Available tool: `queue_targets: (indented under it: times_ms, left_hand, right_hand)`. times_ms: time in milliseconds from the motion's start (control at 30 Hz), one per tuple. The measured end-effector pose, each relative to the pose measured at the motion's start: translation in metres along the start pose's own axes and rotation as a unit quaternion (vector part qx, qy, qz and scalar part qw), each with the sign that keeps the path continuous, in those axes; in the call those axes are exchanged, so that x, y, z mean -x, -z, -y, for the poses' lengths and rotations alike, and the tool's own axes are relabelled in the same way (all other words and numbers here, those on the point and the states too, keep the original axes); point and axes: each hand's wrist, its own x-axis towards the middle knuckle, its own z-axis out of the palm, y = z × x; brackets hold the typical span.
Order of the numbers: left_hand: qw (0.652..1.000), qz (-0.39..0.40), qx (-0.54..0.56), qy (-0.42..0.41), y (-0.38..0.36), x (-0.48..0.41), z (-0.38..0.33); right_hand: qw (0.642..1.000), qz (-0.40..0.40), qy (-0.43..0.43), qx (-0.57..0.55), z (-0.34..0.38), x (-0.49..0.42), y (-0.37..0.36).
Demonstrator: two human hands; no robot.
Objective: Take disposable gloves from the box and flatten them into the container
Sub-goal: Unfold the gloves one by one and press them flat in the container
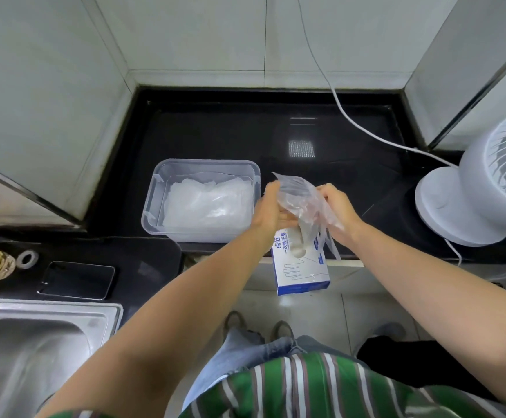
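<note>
Right hand (337,211) grips glove (300,194); left hand (271,209) touches.

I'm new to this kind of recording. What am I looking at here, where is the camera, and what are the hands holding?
There is no machine: the grips are a person's bare hands. The single picture comes from a wide-angle camera worn on their head, looking down past both forearms at a black counter. The left hand lies against a thin clear glove, and the right hand pinches it from the other side. Below them, a blue and white glove box sticks out over the counter's front edge. To the left stands a clear container with a pile of gloves already inside. Also in view are a white fan, a phone and a steel sink.
</note>
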Motion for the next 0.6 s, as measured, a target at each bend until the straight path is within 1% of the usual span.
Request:
queue_targets:
  times_ms: [33, 67, 100, 167, 200, 233, 267, 300, 333, 367, 400, 433, 467, 533, 600]
  left_hand:
    - [1.0, -0.007, 0.006, -0.006, 0.004, -0.001, -0.006]
    - [1.0, -0.013, 0.011, -0.011, 0.009, -0.002, -0.009]
    - [1.0, -0.023, 0.014, -0.015, 0.015, -0.002, -0.014]
    - [0.999, -0.026, 0.042, -0.011, 0.026, -0.003, -0.021]
    - [0.998, -0.027, 0.047, -0.005, 0.031, -0.004, -0.023]
    - [0.999, -0.033, 0.033, -0.002, 0.036, -0.003, -0.026]
    - [0.999, -0.042, 0.01, -0.004, 0.041, -0.003, -0.029]
    - [0.998, -0.056, -0.027, -0.008, 0.044, -0.001, -0.032]
    - [0.995, -0.072, -0.06, -0.012, 0.048, -0.001, -0.034]
    - [0.992, -0.089, -0.091, -0.013, 0.051, -0.002, -0.036]
    - [0.988, -0.101, -0.115, -0.016, 0.054, -0.004, -0.036]
    - [0.983, -0.112, -0.145, -0.021, 0.057, -0.007, -0.036]
    - [0.976, -0.124, -0.177, -0.03, 0.06, -0.01, -0.036]
    - [0.959, -0.149, -0.235, -0.06, 0.066, -0.015, -0.036]
    - [0.928, -0.178, -0.31, -0.105, 0.077, -0.017, -0.037]
  right_hand:
    - [1.0, 0.009, 0.013, 0.024, 0.001, -0.001, -0.002]
    - [0.996, 0.018, 0.034, 0.078, 0.003, 0.0, -0.004]
    - [0.986, 0.025, 0.056, 0.157, 0.005, 0.0, -0.007]
    - [0.949, 0.036, 0.086, 0.3, 0.008, -0.001, -0.01]
    - [0.936, 0.046, 0.1, 0.334, 0.008, -0.001, -0.012]
    - [0.933, 0.061, 0.112, 0.337, 0.008, 0.001, -0.014]
    - [0.945, 0.077, 0.107, 0.299, 0.009, 0.001, -0.017]
    - [0.968, 0.09, 0.076, 0.22, 0.012, 0.002, -0.019]
    - [0.981, 0.11, 0.031, 0.155, 0.013, 0.003, -0.024]
    - [0.987, 0.126, -0.008, 0.104, 0.013, 0.004, -0.028]
    - [0.986, 0.141, -0.033, 0.083, 0.013, 0.001, -0.031]
    - [0.984, 0.154, -0.04, 0.078, 0.013, -0.001, -0.033]
    - [0.98, 0.167, -0.027, 0.1, 0.013, -0.003, -0.035]
    - [0.975, 0.208, -0.039, 0.074, 0.015, -0.001, -0.039]
    - [0.969, 0.243, -0.05, 0.023, 0.018, -0.003, -0.042]
